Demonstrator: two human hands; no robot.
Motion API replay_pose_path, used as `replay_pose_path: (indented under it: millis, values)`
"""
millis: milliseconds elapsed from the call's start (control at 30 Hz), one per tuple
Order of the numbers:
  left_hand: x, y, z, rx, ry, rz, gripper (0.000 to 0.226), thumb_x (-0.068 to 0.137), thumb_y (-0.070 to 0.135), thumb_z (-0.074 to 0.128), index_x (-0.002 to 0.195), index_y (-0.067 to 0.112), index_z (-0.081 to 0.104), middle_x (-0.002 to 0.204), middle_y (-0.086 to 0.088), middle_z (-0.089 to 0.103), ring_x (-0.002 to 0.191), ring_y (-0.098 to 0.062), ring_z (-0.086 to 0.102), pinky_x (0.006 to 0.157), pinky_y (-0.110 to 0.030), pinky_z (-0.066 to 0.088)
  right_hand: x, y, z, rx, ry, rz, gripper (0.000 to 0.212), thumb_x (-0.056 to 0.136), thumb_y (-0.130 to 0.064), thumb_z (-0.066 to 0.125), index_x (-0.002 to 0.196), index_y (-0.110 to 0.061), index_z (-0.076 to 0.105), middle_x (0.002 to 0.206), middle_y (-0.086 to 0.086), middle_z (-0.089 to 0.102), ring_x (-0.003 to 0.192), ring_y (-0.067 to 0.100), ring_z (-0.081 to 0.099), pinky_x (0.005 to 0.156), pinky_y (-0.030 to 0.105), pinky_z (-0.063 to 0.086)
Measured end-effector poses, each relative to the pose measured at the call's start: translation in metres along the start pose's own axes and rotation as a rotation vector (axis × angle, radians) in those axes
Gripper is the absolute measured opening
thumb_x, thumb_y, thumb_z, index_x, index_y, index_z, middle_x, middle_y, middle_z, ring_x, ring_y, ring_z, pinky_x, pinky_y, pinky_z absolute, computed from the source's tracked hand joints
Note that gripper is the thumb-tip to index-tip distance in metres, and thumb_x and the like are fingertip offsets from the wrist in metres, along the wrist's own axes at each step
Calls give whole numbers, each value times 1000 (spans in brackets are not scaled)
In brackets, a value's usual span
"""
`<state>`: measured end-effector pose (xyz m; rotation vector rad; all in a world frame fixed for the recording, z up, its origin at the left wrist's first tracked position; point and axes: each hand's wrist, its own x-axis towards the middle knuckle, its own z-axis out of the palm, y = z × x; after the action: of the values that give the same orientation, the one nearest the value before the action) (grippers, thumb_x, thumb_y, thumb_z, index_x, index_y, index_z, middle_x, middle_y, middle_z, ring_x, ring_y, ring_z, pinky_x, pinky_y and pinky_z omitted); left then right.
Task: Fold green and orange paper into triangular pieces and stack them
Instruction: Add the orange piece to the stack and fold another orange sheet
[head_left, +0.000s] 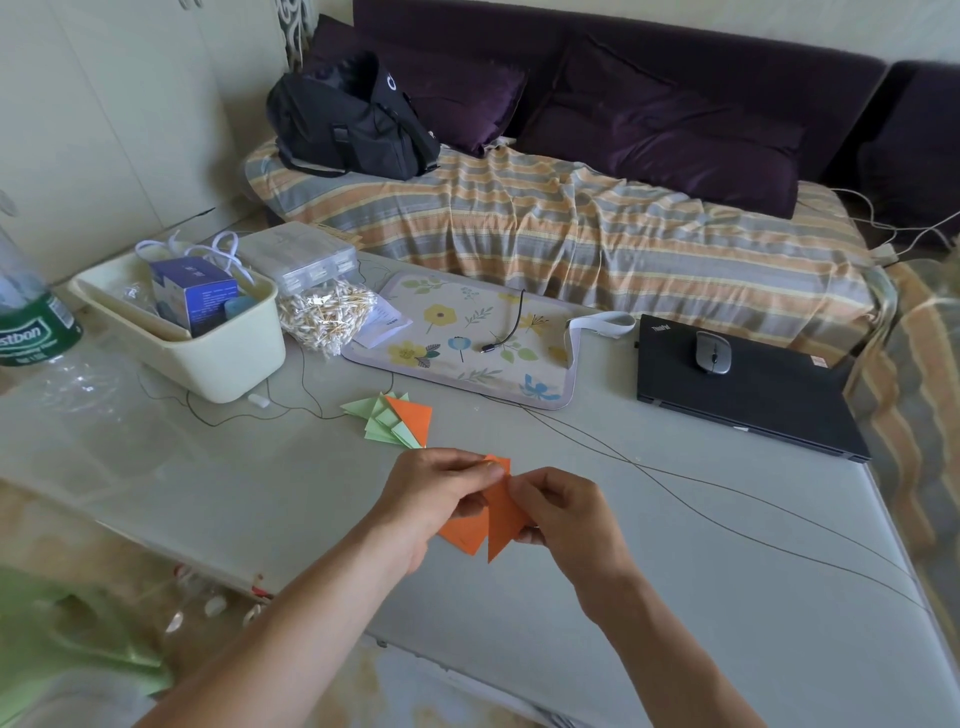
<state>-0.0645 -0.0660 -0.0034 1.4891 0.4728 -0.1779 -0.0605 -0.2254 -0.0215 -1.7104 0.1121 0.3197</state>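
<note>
1. Lower centre of the frame: both hands meet on the orange paper (501, 512), held just above the worktop (675, 571), not lying on it.
2. Left hand (436, 493) pinches the sheet's upper end, fingers curled round it; right hand (563, 512) grips the right edge, thumb on top. Both are closed on the paper.
3. Key relation: the paper's long axis runs roughly top to bottom in frame, upper end at the fingertips, pointed lower tips hanging toward the bottom edge, below both hands. I read two flaps there, one lower left and one lower centre.
4. My guess: mid-fold on an orange piece, crease being worked at the top where the thumbs meet. Exact fold stage I can't tell; the hands cover it.
5. Stack of folded pieces (397, 423) sits just above the hands in frame, green triangles with an orange one on top, apart from the held sheet.
6. Left hand is slightly nearer the stack, so placing would go up and a little left.
7. Thin wire (727, 499) crosses the worktop right of the hands; possible snag.
</note>
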Motion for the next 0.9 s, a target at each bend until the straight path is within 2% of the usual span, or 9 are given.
replay_pose_path:
  millis: [100, 233, 333, 467, 600, 733, 900]
  values:
    - [2, 0, 0, -52, 46, -24, 4, 84, 17, 81, 86, 13, 81, 87, -8, 79, 77, -19, 72, 82, -33, 63, 1, 0, 0, -11, -10, 0, 13, 96, -12, 65, 87, -6, 73, 75, 9, 72, 67, 15, 65, 67, 28, 59]
    - [4, -1, 1, -61, 76, -48, 4, 82, 17, 82, 84, 14, 81, 87, -9, 79, 81, -23, 72, 85, -36, 62, 1, -1, 2, 3, -18, 11, 13, 95, -12, 66, 87, -5, 73, 74, 6, 71, 67, 15, 65, 67, 28, 59]
    - [3, -1, 2, -68, 54, -58, 3, 83, 16, 81, 83, 14, 80, 87, -9, 79, 81, -21, 72, 86, -35, 61, 1, -3, 5, 42, -17, 14, 15, 96, -14, 64, 90, -3, 72, 78, 10, 72, 71, 15, 66, 67, 27, 57]
    - [2, -3, 5, -81, 9, -65, 3, 85, 14, 78, 85, 11, 80, 87, -11, 78, 81, -19, 72, 86, -34, 61, 3, -4, 8, 10, 23, -29, 19, 95, -25, 67, 84, -10, 72, 84, 14, 73, 72, 16, 61, 71, 36, 50]
    - [4, -3, 3, -95, -4, -82, 7, 85, 13, 78, 90, 9, 80, 90, -11, 78, 81, -18, 71, 84, -33, 61, 3, -7, 9, -2, 28, -41, 19, 95, -24, 67, 83, -10, 71, 76, 7, 70, 69, 12, 59, 66, 28, 46]
    - [6, -5, 4, -98, 6, -89, 5, 85, 13, 78, 89, 11, 80, 93, -12, 78, 82, -18, 72, 82, -31, 61, 3, -9, 9, -11, 19, -49, 20, 96, -23, 67, 84, -7, 70, 80, 15, 70, 68, 12, 57, 65, 26, 45]
    - [9, -5, 3, -102, 54, -78, 5, 84, 13, 79, 88, 10, 80, 91, -11, 79, 84, -22, 73, 89, -36, 61, 4, -7, 9, -10, -9, -5, 18, 96, -18, 65, 86, -4, 70, 72, 2, 66, 66, 12, 58, 66, 29, 50]
